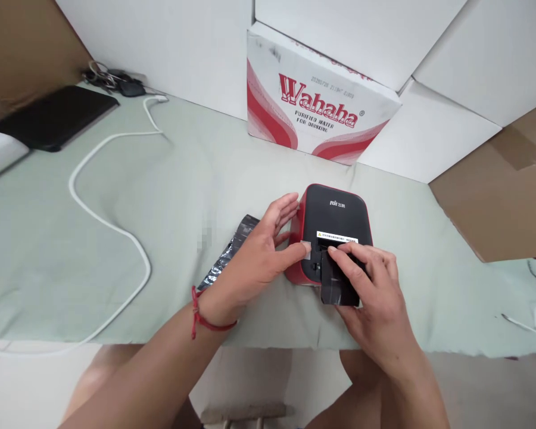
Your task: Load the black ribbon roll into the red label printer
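Observation:
A black-and-red printer-like device [339,208] with a white FEIE logo lies on the cloth-covered table before me. My left hand [272,244] braces its left side, with the fingers along the red edge and the thumb pressing on top at a small pale sticker [307,250]. Pinched in my right hand [375,280] is a flat black plate [337,283], which reaches over the device's near edge at a dark slot below a white warning label [337,237]. Whether the plate is attached there I cannot tell. A strip of shiny black plastic [226,253] lies partly under my left forearm.
A Wahaha water carton [317,101] stands behind the device against white boxes [183,53]. At left lie a white cable [131,238], a black tablet-like slab [62,116] and keys [116,80]. A brown cardboard box [495,190] stands at right. The table's near edge runs below my hands.

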Demonstrator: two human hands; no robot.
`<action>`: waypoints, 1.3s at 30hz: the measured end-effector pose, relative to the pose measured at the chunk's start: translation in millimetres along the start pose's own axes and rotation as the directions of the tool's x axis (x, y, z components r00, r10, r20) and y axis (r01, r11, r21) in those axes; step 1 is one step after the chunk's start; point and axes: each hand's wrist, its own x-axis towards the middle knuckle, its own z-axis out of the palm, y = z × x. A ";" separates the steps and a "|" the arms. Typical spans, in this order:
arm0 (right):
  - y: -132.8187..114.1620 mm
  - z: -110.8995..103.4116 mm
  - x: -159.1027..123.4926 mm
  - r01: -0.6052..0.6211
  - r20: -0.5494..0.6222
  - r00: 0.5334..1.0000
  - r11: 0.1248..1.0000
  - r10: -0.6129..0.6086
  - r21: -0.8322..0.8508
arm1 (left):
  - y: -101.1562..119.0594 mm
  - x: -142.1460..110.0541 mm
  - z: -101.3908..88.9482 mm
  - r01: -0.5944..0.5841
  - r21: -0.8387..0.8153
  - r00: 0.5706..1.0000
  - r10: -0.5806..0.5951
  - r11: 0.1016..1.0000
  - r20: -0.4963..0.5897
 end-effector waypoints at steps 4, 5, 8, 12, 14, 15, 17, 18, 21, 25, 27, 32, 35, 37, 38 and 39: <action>-0.3 -1.7 -2.7 0.044 -0.032 0.999 0.999 -0.044 0.008 | 0.0 -2.5 -5.5 0.055 -0.060 0.998 -0.055 0.997 -0.003; -0.7 -2.0 -4.0 0.054 -0.034 0.998 0.999 -0.054 0.007 | 1.4 -2.3 -6.0 0.052 -0.078 0.999 -0.052 0.996 -0.001; -1.1 -2.8 -7.5 0.074 -0.041 0.996 0.997 -0.074 0.013 | 6.7 1.9 -3.9 0.025 -0.143 1.000 -0.027 0.989 -0.008; 1.7 -6.2 -9.9 0.101 -0.039 0.994 0.994 -0.100 0.037 | 8.2 9.7 4.9 0.017 -0.202 1.000 -0.021 0.979 -0.017; 3.6 -9.5 -10.7 0.107 -0.037 0.994 0.993 -0.105 0.055 | 6.3 10.9 8.3 0.018 -0.241 1.000 -0.013 0.970 0.024; 4.5 -11.4 -11.0 0.109 -0.034 0.994 0.992 -0.107 0.070 | 5.4 10.7 8.9 0.020 -0.262 0.999 -0.007 0.965 0.052; 6.0 -14.8 -11.3 0.113 -0.029 0.993 0.988 -0.110 0.102 | 4.2 9.7 7.5 0.024 -0.278 0.996 0.002 0.960 0.094; 6.6 -16.0 -11.1 0.113 -0.025 0.994 0.987 -0.111 0.118 | 4.0 9.5 5.8 0.024 -0.265 0.995 0.003 0.964 0.099; 8.3 -17.7 -9.6 0.101 -0.024 0.995 0.984 -0.098 0.148 | 4.3 11.1 0.8 0.007 -0.174 0.997 0.006 0.985 0.077; 10.2 -17.0 -7.3 0.098 -0.013 0.995 0.984 -0.097 0.149 | 4.3 15.9 1.8 0.000 -0.185 0.995 0.018 0.983 0.096; 11.1 -17.0 -7.0 0.110 -0.006 0.994 0.982 -0.110 0.153 | 4.2 17.2 3.3 0.007 -0.220 0.993 0.019 0.975 0.116; 12.8 -16.5 -9.1 0.113 -0.024 0.994 0.974 -0.110 0.194 | 4.4 16.4 -3.6 0.061 -0.235 0.984 -0.019 0.970 0.177; 12.9 -16.3 -10.9 0.099 -0.073 0.993 0.983 -0.089 0.154 | 3.1 15.3 -10.7 0.086 -0.233 0.974 -0.033 0.969 0.223; 12.8 -18.2 -10.3 0.086 -0.103 0.992 0.990 -0.074 0.115 | 1.2 14.7 -13.1 0.078 -0.228 0.966 -0.018 0.971 0.257; 12.8 -20.1 -8.8 0.083 -0.110 0.991 0.991 -0.071 0.108 | -0.1 14.3 -13.2 0.068 -0.222 0.964 -0.006 0.973 0.268; 12.9 -22.5 -6.5 0.084 -0.112 0.991 0.990 -0.071 0.113 | -1.5 13.8 -12.6 0.048 -0.215 0.963 0.011 0.976 0.269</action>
